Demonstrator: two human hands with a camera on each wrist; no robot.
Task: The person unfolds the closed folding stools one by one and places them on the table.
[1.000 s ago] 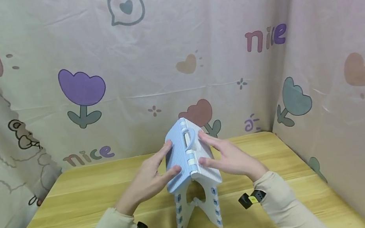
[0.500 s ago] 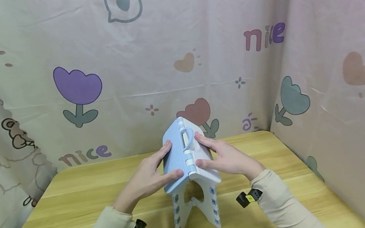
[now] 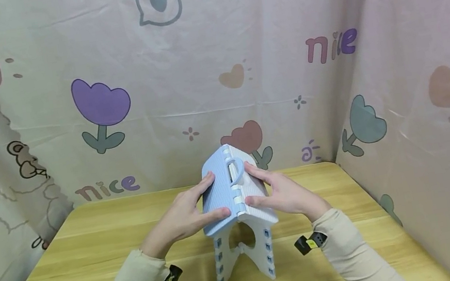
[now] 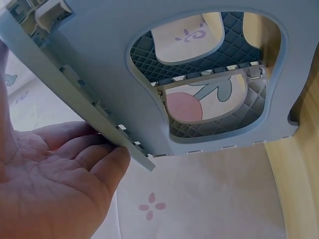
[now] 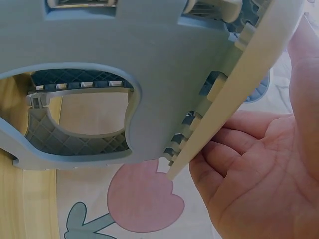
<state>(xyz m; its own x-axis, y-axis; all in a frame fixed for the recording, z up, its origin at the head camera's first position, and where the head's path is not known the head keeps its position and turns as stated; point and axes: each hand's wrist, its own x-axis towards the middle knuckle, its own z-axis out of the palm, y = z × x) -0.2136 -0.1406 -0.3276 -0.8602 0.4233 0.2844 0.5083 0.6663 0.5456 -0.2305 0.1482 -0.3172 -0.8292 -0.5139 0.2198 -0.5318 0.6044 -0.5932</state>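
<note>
A folding step stool [image 3: 218, 193], one top panel light blue and the other white, stands on its legs in the middle of the table. Its halves slope like a roof from the hinged ridge, where a small blue handle [image 3: 237, 172] sits. My left hand [image 3: 179, 216] holds the blue panel, thumb and forefinger on top, the other fingers at its outer edge. The white panel [image 3: 258, 211] is held likewise by my right hand [image 3: 288, 192]. Both wrist views show curled fingers against the panel edges and the legs' oval cutouts from below.
The light wooden table [image 3: 106, 257] extends to either side of the stool. Behind it and along both sides hangs a patterned cloth [image 3: 178, 69] with flowers, hearts and words. Small black cameras are strapped at both wrists.
The stool's two top panels have spread slightly wider apart. My left thumb has slid a little closer to the ridge; both hands keep hold of the panels.
</note>
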